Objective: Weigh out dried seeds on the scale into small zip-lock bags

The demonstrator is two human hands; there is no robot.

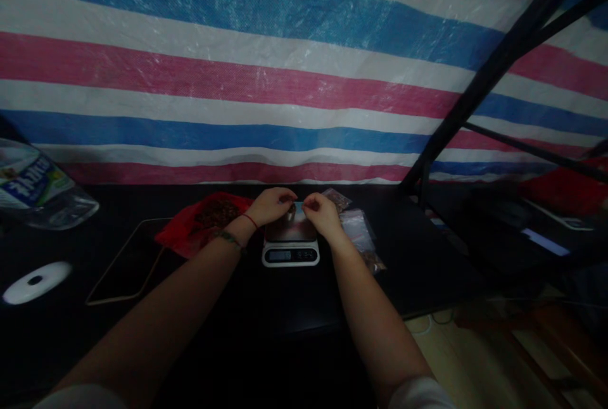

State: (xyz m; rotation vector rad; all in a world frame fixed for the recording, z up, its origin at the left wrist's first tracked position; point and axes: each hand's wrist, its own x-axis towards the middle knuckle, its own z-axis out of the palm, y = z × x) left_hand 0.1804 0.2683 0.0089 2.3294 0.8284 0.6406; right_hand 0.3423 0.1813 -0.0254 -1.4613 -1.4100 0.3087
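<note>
My left hand [274, 205] and my right hand [323, 213] are both closed in a pinch above a small digital scale [291, 256]. Between their fingertips is what looks like a small clear plastic bag [295, 209], with some brown bits low in it; its edges are hard to make out. The scale's display is lit, but its figures are too small to read. Beside my left wrist lies an open red plastic bag [178, 232] holding a heap of brown dried pieces [216, 214]. Small clear zip bags [356, 226] lie just right of my right hand, some with brown contents.
A phone [128, 263] and a white oval object [37, 282] lie to the left. A large clear bottle [52, 197] rests on its side at the far left. Striped plastic sheeting [237, 80] hangs behind the black table [418, 257]. A dark metal frame [475, 99] slants up on the right.
</note>
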